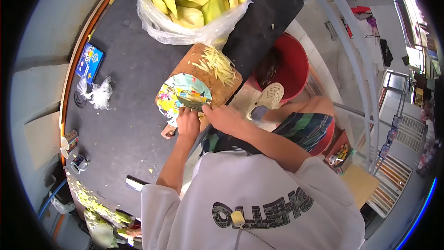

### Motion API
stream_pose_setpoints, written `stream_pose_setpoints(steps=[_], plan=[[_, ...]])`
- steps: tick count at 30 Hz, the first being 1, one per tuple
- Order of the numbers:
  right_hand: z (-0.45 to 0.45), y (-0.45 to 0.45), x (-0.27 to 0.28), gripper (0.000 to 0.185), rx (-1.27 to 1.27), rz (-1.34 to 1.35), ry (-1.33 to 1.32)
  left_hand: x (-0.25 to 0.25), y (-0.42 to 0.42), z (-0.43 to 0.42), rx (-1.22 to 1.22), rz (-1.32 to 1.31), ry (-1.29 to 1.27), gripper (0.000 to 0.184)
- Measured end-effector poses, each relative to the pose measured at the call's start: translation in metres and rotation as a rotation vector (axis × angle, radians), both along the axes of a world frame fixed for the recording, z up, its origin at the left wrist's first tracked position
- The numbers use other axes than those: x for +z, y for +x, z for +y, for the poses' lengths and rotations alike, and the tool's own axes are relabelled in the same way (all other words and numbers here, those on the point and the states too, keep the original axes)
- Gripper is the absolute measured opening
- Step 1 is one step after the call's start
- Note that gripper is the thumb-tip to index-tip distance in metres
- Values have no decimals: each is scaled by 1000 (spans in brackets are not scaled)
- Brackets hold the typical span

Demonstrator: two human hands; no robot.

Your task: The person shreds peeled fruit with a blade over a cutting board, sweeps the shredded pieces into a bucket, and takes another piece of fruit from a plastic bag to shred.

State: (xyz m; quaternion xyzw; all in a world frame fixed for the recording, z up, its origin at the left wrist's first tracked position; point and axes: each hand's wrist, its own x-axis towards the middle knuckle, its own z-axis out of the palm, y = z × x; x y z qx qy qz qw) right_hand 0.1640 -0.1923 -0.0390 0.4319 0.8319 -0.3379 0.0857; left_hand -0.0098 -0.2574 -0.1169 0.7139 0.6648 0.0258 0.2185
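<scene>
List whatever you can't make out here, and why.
Head view:
- Knife handle: hidden by the right hand.
- Whatever the left hand grips: hidden by its own fingers.
- Plastic bag's far side: cut off by the top edge.
- Blue box's small print: too small.

Dark lettering (280,208) crosses the pale T-shirt (194,213), worn with plaid shorts (303,132) and cream clog (270,96).

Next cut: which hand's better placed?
Probably the right hand: it grips the knife, blade over the patterned sheet on the board. The left hand, close beside the blade, seems better for steadying.
</scene>
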Motion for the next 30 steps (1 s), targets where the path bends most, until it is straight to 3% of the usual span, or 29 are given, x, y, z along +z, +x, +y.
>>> stream_pose_setpoints(steps=[4, 6, 11, 16, 20, 25, 30], plan=[[-4, 9, -18, 16, -44, 31, -60, 12, 4, 6, 57, -34, 50, 22], [-13, 3, -8, 16, -56, 67, 101, 10, 0, 7, 46, -46, 70, 17], [-17, 12, -19, 16, -33, -49, -63, 19, 2, 7, 63, -79, 107, 9], [-8, -3, 9, 20, 21, -40, -14, 8, -1, -7, 46, -69, 115, 13], [-20, 12, -34, 22, -17, -89, -26, 18, 0, 4, 81, -99, 117, 9], [-19, -1, -3, 23, -29, -59, -36, 9, -4, -2, 47, -65, 97, 17], [-18, 5, -26, 21, -39, -86, -19, 10, -5, 6, 115, -108, 144, 8]])
